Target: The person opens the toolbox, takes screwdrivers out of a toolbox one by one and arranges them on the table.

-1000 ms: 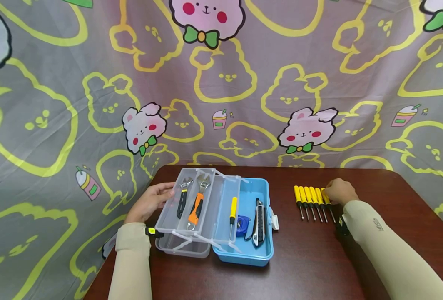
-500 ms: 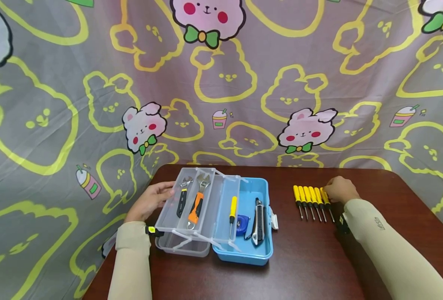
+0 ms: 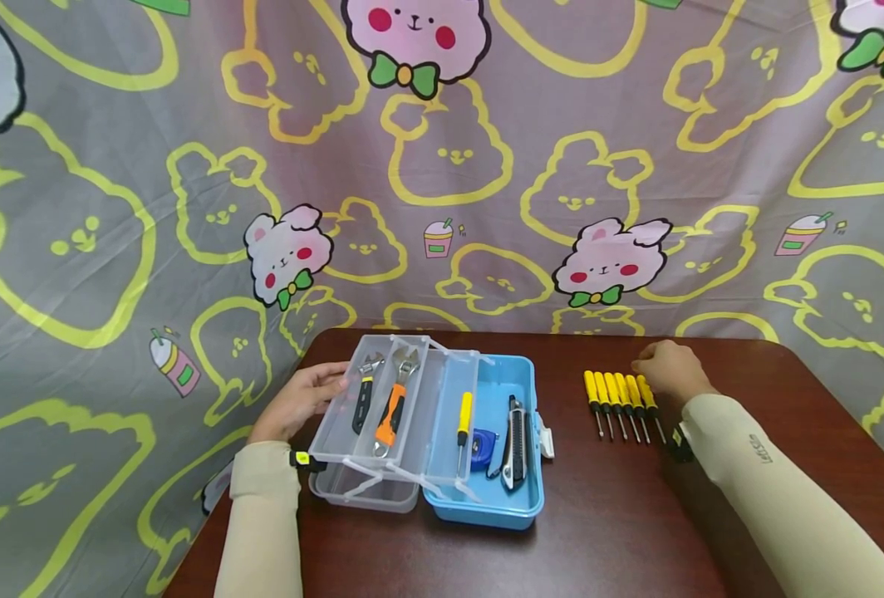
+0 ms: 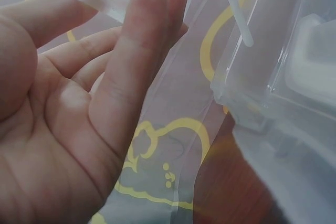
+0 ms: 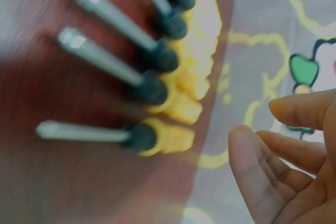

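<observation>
At the left, my left hand [image 3: 300,399] holds the edge of the upper clear tray [image 3: 340,419] of an opened blue toolbox [image 3: 481,517]. In the left wrist view, plastic partly hides the fingertips of that hand [image 4: 105,85]. My right hand [image 3: 677,371] hovers beside a row of yellow-handled screwdrivers [image 3: 620,392] on the table. The right wrist view has its fingers bent loosely, apart from the nearest screwdriver [image 5: 170,137], with nothing in them. A black-handled adjustable wrench [image 3: 363,407] and an orange-handled one [image 3: 390,415] lie in the upper tray.
Another yellow screwdriver [image 3: 464,419] lies in the lower clear tray. Inside the blue base are a blue tape measure [image 3: 483,450] and a utility knife [image 3: 515,448]. A white latch [image 3: 547,443] juts from its right side. Patterned cloth [image 3: 457,282] hangs behind the brown table [image 3: 599,523].
My right hand has let go of the rightmost screwdriver and moved slightly up and away from its handle. My left hand stays on the tray edge.
</observation>
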Available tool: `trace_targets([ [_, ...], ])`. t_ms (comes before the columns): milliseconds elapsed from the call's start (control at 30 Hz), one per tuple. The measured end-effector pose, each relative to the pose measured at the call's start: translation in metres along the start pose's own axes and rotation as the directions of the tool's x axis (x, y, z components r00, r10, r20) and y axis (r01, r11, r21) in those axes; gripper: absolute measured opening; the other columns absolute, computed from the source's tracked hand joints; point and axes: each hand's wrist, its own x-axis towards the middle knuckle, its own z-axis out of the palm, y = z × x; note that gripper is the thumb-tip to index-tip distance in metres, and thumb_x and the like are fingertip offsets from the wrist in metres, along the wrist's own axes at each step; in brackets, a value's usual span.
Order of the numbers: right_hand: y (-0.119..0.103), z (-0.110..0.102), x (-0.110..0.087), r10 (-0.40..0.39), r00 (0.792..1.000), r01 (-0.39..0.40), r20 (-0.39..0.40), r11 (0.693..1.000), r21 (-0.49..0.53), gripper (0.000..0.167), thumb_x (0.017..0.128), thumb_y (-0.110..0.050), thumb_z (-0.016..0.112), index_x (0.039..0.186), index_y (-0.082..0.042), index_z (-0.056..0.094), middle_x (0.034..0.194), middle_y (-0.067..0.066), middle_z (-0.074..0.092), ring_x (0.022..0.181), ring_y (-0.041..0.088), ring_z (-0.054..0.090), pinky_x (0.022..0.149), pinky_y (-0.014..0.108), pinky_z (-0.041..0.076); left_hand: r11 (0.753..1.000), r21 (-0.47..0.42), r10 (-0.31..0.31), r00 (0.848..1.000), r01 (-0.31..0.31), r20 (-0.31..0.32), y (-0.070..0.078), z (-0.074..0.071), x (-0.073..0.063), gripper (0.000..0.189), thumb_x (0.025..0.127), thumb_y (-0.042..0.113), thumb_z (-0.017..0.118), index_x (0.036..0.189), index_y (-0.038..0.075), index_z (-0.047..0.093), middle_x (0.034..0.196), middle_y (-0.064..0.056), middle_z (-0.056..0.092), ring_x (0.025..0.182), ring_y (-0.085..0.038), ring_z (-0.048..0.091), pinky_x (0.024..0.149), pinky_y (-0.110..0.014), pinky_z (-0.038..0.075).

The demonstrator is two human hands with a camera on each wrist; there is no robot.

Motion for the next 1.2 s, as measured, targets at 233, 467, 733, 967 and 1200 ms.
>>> trace_targets([
  [233,-0.025,-0.003,-0.005,-0.052,0.999,0.052,-0.011,0.998,0.022,0.041,0.095,-0.027,0.06,0.116,0.009,0.063,0.098,0.02,0.067,0.071,0.025,0.064,0.059,0.036,0.054,1.0,-0.004,0.008,1.0,-0.008,0.008,-0.002,0.0,0.001,0.048,0.098,0.023,0.06,0.141,0.004,0.049,0.126,-0.018,0.06,0.101,-0.029,0.064,0.08,-0.041,0.055],
  [467,-0.046,-0.001,-0.008,-0.104,0.995,0.104,-0.011,0.994,0.038,0.045,0.096,-0.028,0.059,0.121,0.008,0.061,0.104,0.023,0.066,0.071,0.021,0.065,0.061,0.036,0.054,1.0,-0.012,0.008,1.0,-0.008,0.006,-0.001,0.0,0.001,0.047,0.098,0.023,0.06,0.14,0.005,0.05,0.125,-0.017,0.061,0.101,-0.03,0.064,0.08,-0.042,0.055],
  [733,-0.067,-0.004,-0.014,-0.168,0.985,0.171,-0.047,0.984,0.053,0.043,0.095,-0.029,0.061,0.121,0.005,0.064,0.11,0.022,0.064,0.078,0.024,0.065,0.066,0.039,0.054,1.0,-0.006,-0.004,1.0,0.004,-0.003,0.001,0.0,0.0,0.046,0.098,0.022,0.06,0.14,0.006,0.051,0.125,-0.016,0.06,0.101,-0.03,0.064,0.08,-0.043,0.055],
  [967,-0.086,-0.002,-0.026,-0.226,0.973,0.23,-0.052,0.968,0.101,0.04,0.096,-0.027,0.062,0.123,0.003,0.064,0.115,0.02,0.064,0.083,0.024,0.065,0.069,0.038,0.056,1.0,-0.001,-0.006,1.0,0.006,-0.003,0.0,0.0,-0.002,0.045,0.099,0.021,0.059,0.14,0.006,0.051,0.124,-0.015,0.061,0.1,-0.03,0.065,0.079,-0.043,0.055],
  [1200,-0.106,0.004,-0.036,-0.253,0.965,0.259,-0.064,0.96,0.109,0.04,0.096,-0.027,0.062,0.124,0.001,0.063,0.11,0.017,0.066,0.083,0.024,0.065,0.071,0.039,0.056,1.0,-0.008,0.03,0.999,-0.03,0.021,-0.001,0.0,-0.001,0.046,0.099,0.02,0.058,0.141,0.003,0.049,0.123,-0.018,0.06,0.099,-0.03,0.065,0.079,-0.042,0.055],
])
